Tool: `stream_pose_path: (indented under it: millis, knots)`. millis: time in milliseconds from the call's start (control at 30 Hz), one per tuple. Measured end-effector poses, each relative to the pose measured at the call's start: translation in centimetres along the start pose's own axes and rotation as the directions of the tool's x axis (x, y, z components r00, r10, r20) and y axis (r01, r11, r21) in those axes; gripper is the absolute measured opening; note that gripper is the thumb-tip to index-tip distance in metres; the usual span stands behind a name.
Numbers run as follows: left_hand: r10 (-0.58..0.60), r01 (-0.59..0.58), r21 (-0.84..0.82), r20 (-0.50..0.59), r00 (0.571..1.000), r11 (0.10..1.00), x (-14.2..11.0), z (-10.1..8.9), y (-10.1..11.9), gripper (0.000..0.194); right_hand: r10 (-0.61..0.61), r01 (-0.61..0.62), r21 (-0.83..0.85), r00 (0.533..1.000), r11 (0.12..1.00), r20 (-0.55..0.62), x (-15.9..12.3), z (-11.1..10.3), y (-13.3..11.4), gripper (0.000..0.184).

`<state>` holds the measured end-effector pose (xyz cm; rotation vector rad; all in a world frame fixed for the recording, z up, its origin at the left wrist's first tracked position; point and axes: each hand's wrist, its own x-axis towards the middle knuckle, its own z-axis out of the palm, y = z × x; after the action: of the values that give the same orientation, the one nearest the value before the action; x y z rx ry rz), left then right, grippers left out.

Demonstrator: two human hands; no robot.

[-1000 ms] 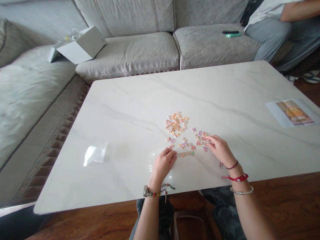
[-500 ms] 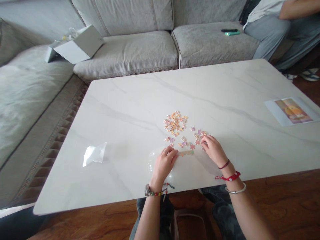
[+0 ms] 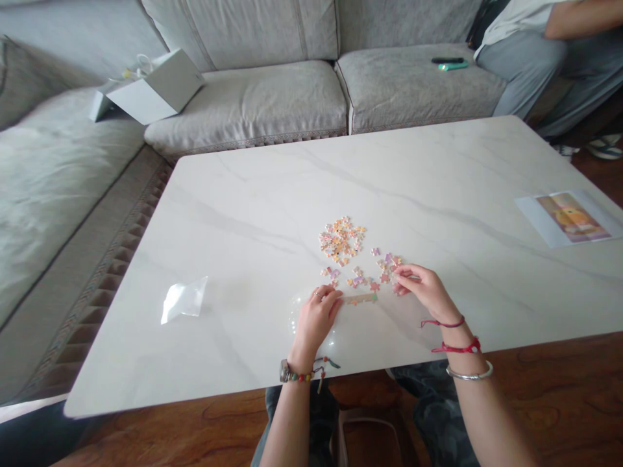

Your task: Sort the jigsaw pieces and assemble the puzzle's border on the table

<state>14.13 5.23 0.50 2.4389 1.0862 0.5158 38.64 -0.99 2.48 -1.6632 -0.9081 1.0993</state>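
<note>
My left hand (image 3: 318,314) lies on the table with its fingers closed at the left end of a short strip of joined jigsaw pieces (image 3: 360,299); the fingertips hide that end. To the right, my right hand (image 3: 422,285) is closed in a pinch at the edge of a small group of loose pink and purple jigsaw pieces (image 3: 385,277). A piece seems to be between its fingertips, though it is mostly covered. Further loose pieces (image 3: 357,279) lie just above the strip. Beyond them sits a larger pile of jigsaw pieces (image 3: 335,242).
A clear plastic bag (image 3: 185,299) lies at the left on the marble-patterned table (image 3: 243,214). A printed picture (image 3: 570,216) rests at the right. Behind the table stands a grey sofa (image 3: 263,94) with a white box (image 3: 158,87); a person (image 3: 530,71) sits at the far right.
My right hand has shifted slightly to the right and turned, its fingertips staying by the loose jigsaw pieces. My left hand has barely moved, sliding a touch left along the strip.
</note>
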Motion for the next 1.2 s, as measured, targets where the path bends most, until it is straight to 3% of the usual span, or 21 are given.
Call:
stream_pose_path:
  millis: [133,233,400,600,800,900,1033,1200]
  knots:
    - [-0.007,0.007,0.008,0.015,1.000,1.000,0.0,0.1,0.0,0.018,0.043,-0.040,0.044,0.998,0.998,-0.055,0.0,0.1,0.1,0.029]
    - [-0.006,0.006,0.006,0.026,1.000,1.000,0.0,0.1,0.0,0.018,0.053,-0.051,0.041,0.998,0.998,-0.035,0.1,0.0,0.4,0.028]
    - [-0.004,0.004,-0.003,0.023,1.000,1.000,0.0,0.0,0.1,0.018,-0.049,0.033,-0.198,0.996,0.980,-0.078,0.1,-0.2,0.7,0.022]
    - [-0.006,0.006,-0.002,0.002,1.000,1.000,0.1,-0.1,0.1,0.018,-0.225,0.126,-0.521,0.965,0.844,-0.132,0.2,0.1,0.9,0.014]
    - [-0.072,0.073,0.015,-0.059,0.996,0.997,0.1,-0.2,0.0,0.018,-0.435,0.248,-0.713,0.896,0.655,-0.087,0.6,0.2,1.6,0.013]
    - [-0.089,0.090,0.010,-0.055,0.995,0.996,0.1,-0.2,0.1,0.018,-0.471,0.298,-0.708,0.880,0.640,-0.056,0.5,1.3,1.3,0.014]
    - [-0.085,0.085,-0.006,-0.062,0.994,0.996,0.2,-0.1,0.4,0.018,-0.500,0.404,-0.694,0.863,0.596,0.074,0.4,4.0,0.5,0.017]
    - [-0.027,0.025,-0.023,-0.077,0.997,0.999,0.2,0.1,0.8,0.017,-0.473,0.388,-0.746,0.874,0.541,0.111,0.9,5.9,0.7,0.006]
